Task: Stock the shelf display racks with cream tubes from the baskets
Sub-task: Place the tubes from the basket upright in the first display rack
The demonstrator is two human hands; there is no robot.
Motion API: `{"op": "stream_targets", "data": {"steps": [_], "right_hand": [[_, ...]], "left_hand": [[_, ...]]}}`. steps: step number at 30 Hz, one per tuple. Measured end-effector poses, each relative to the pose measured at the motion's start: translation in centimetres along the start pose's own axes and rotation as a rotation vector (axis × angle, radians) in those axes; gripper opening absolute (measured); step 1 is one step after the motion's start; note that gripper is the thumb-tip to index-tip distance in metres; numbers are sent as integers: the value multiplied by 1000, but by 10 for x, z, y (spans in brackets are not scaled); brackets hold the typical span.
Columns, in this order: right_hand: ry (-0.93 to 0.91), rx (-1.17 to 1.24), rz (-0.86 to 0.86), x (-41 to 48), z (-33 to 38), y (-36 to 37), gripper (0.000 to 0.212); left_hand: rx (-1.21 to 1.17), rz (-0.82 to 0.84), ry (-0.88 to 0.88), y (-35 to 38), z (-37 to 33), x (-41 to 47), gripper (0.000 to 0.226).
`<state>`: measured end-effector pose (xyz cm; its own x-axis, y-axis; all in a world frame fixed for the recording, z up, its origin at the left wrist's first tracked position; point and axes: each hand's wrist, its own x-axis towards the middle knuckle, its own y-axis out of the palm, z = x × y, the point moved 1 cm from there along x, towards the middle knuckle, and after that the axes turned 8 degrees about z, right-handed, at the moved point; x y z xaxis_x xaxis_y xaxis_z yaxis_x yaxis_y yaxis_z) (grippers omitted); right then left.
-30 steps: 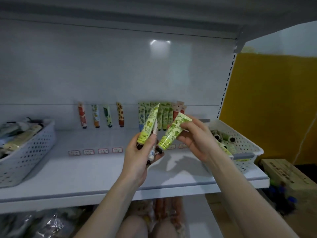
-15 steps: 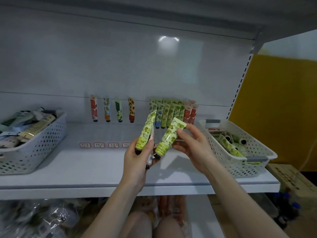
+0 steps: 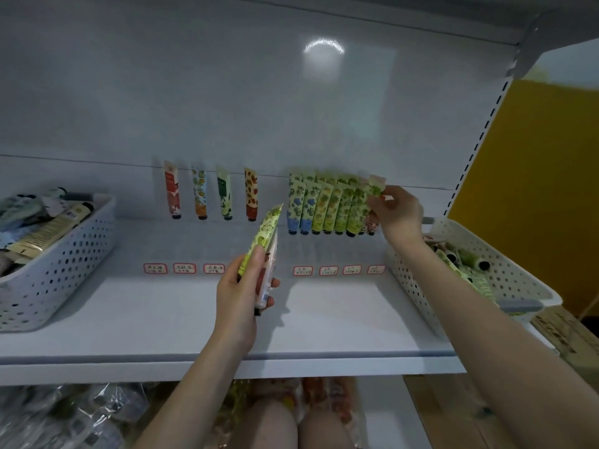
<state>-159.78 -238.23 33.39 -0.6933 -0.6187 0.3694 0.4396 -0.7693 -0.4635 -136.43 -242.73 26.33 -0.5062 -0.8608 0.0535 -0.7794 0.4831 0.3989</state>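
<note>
Head view: white shelf (image 3: 162,312) seen from the front, tubes standing along its back wall, a basket at each end.
Left hand (image 3: 241,296): curled round two tubes above the middle of the shelf, thumb across the front one.
Green tube (image 3: 265,234): in the left hand, tilted, flat end up and to the right.
Pale tube (image 3: 267,280): behind the green tube in the same grip, cap end down.
Right hand (image 3: 397,210): at the back wall, fingertips pinching the end tube near its top.
End tube (image 3: 374,191): green, at the right end of the row, against its neighbour; whether it is seated, I cannot tell.
Row (image 3: 324,205): packed green and blue tubes, caps down.
Four tubes (image 3: 210,197): left of the row, spaced apart, caps down.
Left basket (image 3: 58,267): heaped with mixed tubes.
Right basket (image 3: 512,277): green tubes lying inside.
Labels (image 3: 184,268): red-edged tags on the shelf before the tubes.
</note>
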Motion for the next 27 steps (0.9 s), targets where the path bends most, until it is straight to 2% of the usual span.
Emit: {"op": "stream_targets", "data": {"steps": [5,11,16,22,27], "right_hand": [[-40,-156,50,22,-8,20,14],[-36,-262,106,31,-24,33,41],[-55,-287,147,32,-23,32,43],[-64,-244,148,30,-28,33,22],[-76,-233,130,29,-31,34,20]], "left_hand": [[-7,-20,-44,-4,7,11,17],[61,-27,-27,-10,16,17,16],[100,-38,-39,-9,23,20,20],[123,-26,-46,-9,27,18,15],[123,-16,-36,-9,28,15,10]]}}
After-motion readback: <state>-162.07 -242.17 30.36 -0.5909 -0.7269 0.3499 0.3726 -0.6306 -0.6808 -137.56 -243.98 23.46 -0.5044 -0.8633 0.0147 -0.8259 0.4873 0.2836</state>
